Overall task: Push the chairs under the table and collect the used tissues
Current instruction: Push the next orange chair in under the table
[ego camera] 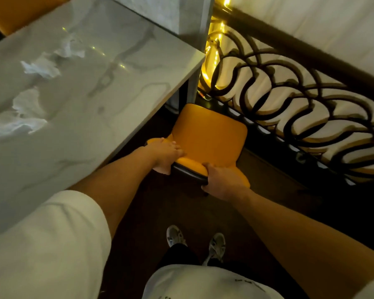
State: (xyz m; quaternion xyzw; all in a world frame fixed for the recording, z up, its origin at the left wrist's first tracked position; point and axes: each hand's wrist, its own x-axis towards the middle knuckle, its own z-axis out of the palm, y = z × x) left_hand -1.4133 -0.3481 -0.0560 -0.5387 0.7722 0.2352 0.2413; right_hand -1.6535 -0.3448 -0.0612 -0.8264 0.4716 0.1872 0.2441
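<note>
A yellow chair (209, 137) stands at the end of the marble table (108, 93), its seat outside the table edge. My left hand (166, 154) grips the left side of the chair's backrest. My right hand (222, 178) grips the backrest's right side, fingers curled over its top edge. Several crumpled white tissues lie on the tabletop: one (40, 69) in the middle left, one (70, 47) farther back, and a larger one (15, 121) at the left edge of view.
A dark ornate railing (289, 100) with yellow string lights runs close along the chair's right side. A marble pillar (177, 14) stands on the table's far end. Another yellow chair (20, 14) shows at the top left. My feet (194, 242) stand on dark wooden floor.
</note>
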